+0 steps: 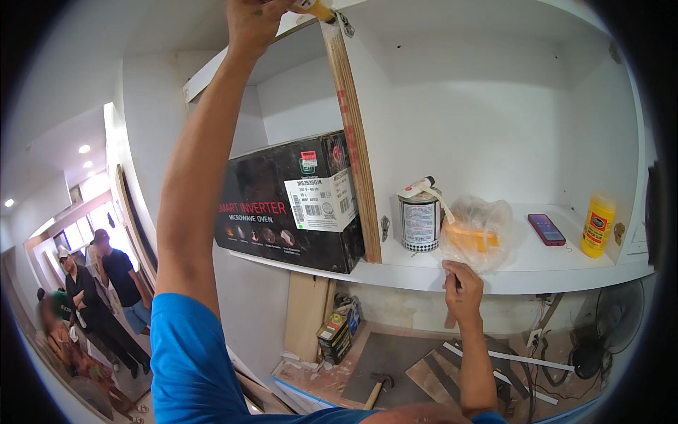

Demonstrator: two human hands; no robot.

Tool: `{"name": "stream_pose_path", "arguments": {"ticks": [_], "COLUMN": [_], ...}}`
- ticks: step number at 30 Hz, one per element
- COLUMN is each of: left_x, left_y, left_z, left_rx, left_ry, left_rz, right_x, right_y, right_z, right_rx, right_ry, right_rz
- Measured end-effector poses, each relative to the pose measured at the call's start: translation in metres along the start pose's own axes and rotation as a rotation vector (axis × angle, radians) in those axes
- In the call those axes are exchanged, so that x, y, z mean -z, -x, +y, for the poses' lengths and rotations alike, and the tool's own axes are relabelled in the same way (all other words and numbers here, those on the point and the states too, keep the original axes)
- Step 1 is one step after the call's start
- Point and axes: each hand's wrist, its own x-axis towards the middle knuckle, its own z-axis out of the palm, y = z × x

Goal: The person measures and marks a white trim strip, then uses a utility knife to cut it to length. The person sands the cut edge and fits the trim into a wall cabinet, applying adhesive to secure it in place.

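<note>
My left hand is raised to the top edge of the view, its fingers partly cut off. It is closed on a yellow bottle, whose narrow end meets the top of the bare plywood edge of the cabinet divider, close to a metal hinge. Low in front of the shelf lip, my right hand is closed, with a thin brown strip hanging below its fingers. Just beyond it on the white shelf are a metal can and a clear plastic bag around an orange container.
A black microwave oven box fills the left compartment. At the shelf's right lie a phone and a yellow bottle. Below are a hammer, loose strips and a fan. Several people are in the room at left.
</note>
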Motion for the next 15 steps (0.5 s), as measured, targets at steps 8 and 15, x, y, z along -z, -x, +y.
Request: {"name": "stream_pose_path", "arguments": {"ticks": [8, 15], "left_x": [0.011, 0.012], "left_y": [0.008, 0.005], "left_z": [-0.013, -0.018], "left_rx": [0.037, 0.046], "left_ry": [0.049, -0.094], "left_rz": [0.031, 0.072], "right_x": [0.001, -0.002], "right_y": [0.001, 0.003], "right_z": [-0.001, 0.003], "right_rx": [0.004, 0.009], "right_ry": [-0.001, 0.022], "right_rz": [0.014, 0.01]}}
